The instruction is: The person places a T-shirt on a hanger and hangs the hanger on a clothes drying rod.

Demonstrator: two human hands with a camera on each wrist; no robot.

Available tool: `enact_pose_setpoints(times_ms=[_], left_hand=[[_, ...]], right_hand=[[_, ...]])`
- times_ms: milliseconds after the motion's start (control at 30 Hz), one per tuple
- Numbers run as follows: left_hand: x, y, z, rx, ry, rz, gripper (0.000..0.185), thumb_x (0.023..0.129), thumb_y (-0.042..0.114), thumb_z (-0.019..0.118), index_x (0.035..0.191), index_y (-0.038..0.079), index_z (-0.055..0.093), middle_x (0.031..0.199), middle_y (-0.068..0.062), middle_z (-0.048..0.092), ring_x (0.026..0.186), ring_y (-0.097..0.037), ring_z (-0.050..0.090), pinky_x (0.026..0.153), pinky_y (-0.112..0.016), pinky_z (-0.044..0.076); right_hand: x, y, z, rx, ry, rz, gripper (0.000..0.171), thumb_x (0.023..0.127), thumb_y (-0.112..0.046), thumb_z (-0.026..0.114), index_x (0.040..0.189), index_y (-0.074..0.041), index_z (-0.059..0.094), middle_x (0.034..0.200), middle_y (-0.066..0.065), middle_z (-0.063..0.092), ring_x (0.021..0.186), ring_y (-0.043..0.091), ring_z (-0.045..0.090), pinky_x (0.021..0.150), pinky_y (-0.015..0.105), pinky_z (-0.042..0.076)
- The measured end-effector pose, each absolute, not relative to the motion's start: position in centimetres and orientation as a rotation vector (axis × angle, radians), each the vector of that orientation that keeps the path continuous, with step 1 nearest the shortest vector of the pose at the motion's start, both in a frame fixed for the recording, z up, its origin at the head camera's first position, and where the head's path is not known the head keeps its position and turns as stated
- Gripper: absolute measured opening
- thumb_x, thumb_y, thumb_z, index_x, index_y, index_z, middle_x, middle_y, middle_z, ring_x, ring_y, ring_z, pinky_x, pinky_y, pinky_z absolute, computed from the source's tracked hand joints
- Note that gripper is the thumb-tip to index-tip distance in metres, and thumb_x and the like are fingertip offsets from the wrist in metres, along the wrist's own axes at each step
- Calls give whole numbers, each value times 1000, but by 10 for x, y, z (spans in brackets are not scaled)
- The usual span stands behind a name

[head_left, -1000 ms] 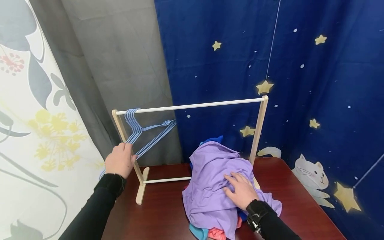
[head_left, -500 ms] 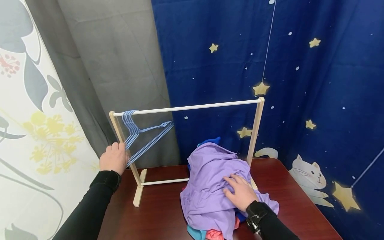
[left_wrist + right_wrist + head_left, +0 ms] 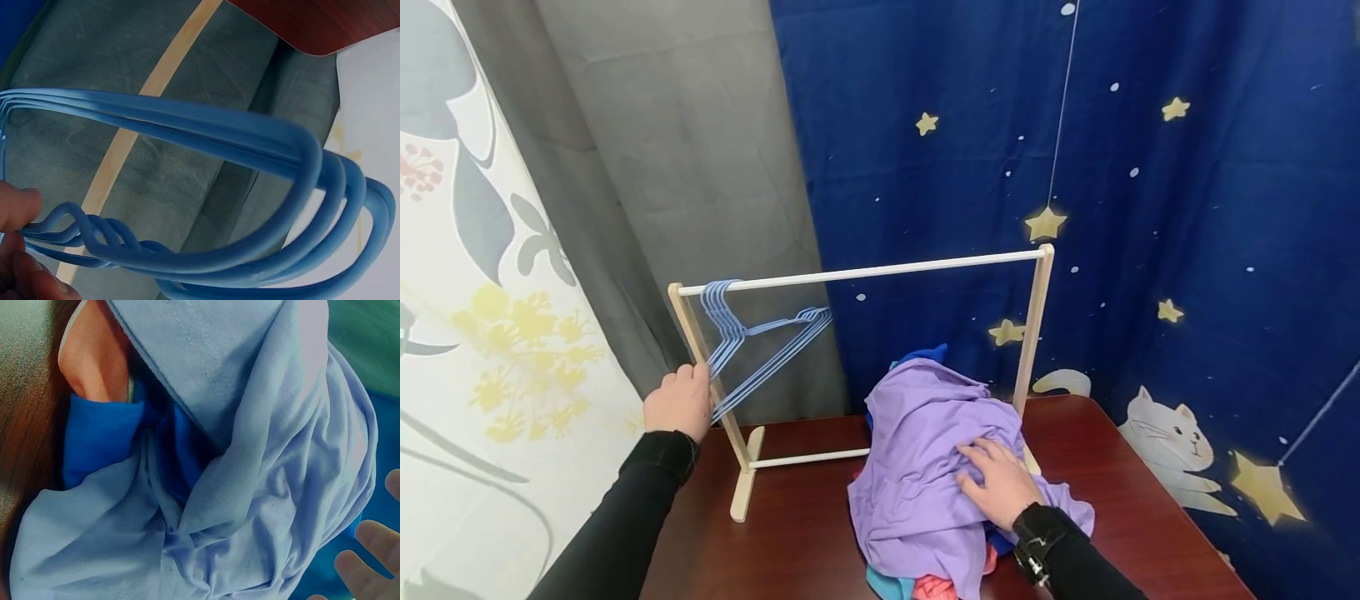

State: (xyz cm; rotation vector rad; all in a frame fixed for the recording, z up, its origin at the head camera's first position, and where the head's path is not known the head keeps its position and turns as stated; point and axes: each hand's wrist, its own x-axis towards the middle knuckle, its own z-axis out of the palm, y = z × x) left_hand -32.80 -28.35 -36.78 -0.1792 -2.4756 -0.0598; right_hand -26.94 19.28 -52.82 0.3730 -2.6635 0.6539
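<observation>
Dark wooden table (image 3: 1112, 500) before starry blue and grey curtains. At its back left corner, the left hand (image 3: 679, 404) has slid slightly down the blue wire hangers (image 3: 752, 342), fingers curled round their lower ends; they still hang on the wooden rack (image 3: 865, 271). About five hangers, hard to separate. The right hand (image 3: 1000, 483), fingers spread, stays pressed on one lilac garment (image 3: 917, 467) topping one clothes pile mid-table.

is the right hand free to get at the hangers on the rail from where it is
Probably yes. The right hand lies flat on the purple shirt, gripping nothing, and the rail between it and the blue hangers is bare. The left hand is already at them, though.
</observation>
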Motion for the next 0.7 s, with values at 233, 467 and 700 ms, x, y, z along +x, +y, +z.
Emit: enact_pose_setpoints(times_ms=[233,467,700], left_hand=[[-323,-277,-366,-134,-2566,-160,13,89,6,56,96,-4,51,86,-23,56,77,-44,57,57,-58,48],[-315,-267,-365,-70,-2739,-371,8,89,9,51,91,2,56,76,-15,60,66,-34,60,54,-53,46],[-307,-264,-363,-326,-2870,-822,4,95,0,43,95,1,39,84,-16,57,71,-29,57,60,-43,47]], right_hand=[[-267,193,-530,351,-2673,677,46,89,-31,72,132,-13,68,140,17,56,133,42,47,108,63,33],[-267,194,-529,353,-2692,674,47,89,-32,71,132,-13,67,140,18,56,134,42,46,108,63,32],[-267,197,-529,358,-2650,677,46,88,-32,71,129,-12,69,138,18,58,132,41,48,108,63,32]])
